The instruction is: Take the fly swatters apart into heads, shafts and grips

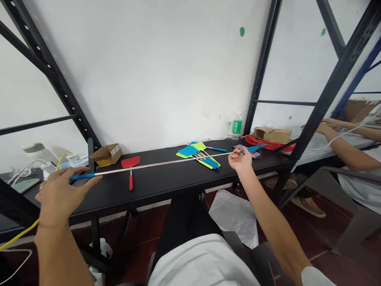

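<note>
Steel-shafted fly swatter (163, 163) lying across the desk (166, 190); right hand (238, 158) pinching it near the blue head (253, 149), fingers closed; left hand (67, 194) hovering open beside the grip (81, 176), fingers spreading

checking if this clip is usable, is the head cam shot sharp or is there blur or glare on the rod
Head view: fairly sharp, with no obvious motion blur on the left hand or right hand; a thin bright highlight runs along the steel rod; light looks soft and even, with faint shadows on the black table; the wide lens makes the black shelf upright lean steeply.
</note>
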`<state>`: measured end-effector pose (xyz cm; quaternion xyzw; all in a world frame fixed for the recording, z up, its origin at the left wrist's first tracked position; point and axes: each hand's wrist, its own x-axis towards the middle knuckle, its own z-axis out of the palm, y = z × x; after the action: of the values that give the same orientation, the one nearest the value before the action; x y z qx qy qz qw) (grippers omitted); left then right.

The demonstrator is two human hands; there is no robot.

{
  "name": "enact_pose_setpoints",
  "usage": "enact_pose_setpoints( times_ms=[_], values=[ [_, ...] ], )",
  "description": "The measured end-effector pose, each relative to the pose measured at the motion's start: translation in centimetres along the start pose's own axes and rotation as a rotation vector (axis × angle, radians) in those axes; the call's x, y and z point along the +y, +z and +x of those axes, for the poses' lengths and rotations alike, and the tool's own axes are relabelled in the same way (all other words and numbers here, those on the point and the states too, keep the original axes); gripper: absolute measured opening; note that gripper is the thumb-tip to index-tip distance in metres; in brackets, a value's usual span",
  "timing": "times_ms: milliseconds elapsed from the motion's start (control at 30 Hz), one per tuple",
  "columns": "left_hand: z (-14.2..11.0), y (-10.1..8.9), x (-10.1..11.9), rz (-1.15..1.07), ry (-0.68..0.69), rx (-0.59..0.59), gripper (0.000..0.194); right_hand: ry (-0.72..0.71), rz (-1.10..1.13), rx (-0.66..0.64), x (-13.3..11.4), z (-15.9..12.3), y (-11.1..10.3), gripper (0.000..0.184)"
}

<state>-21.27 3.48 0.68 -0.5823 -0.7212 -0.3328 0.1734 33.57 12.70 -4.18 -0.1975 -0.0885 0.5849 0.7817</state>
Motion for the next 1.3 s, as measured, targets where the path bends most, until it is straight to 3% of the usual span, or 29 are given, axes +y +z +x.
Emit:
enact_pose_setpoints(
  times_ms=[133,267,567,767,933,1067,1200,1300],
  values=[
    [0.1,-0.3,0.2,0.056,-0.033,-0.01,0.046,-0.034,0.011,0.006,-0.1,0.1,-0.2,0.031],
    [0.1,-0.7,1.3,-0.084,-0.068,-0.082,0.047,-0.037,0.025,0.011,0.1,0.2,-0.1,0.031],
    [-1.4,-2.3,6.9,-0.474,0.012,0.011,0.029,0.031,0.037,-0.003,1.5,-0.1,0.2,0.031],
    [-3.0,-4.1,9.4,-0.677,0.085,-0.004,0.023,0.073,0.042,-0.026,1.8,-0.4,0.5,0.03],
    [-4.6,-5.3,10.6,-0.92,0.232,0.109,0.012,0.112,0.048,-0.035,2.2,-0.9,1.0,0.033],
    [-5.2,-5.9,11.5,-1.156,0.45,0.133,0.015,0.136,0.056,-0.037,2.7,-1.3,1.2,0.034],
    [-5.8,-6.5,13.1,-1.371,0.733,-0.01,0.025,0.157,0.06,-0.024,3.8,-1.5,1.0,0.033],
    [-6.6,-6.8,14.2,-1.391,0.825,-0.094,0.032,0.151,0.07,-0.01,4.5,-1.4,0.9,0.032]
  ],
)
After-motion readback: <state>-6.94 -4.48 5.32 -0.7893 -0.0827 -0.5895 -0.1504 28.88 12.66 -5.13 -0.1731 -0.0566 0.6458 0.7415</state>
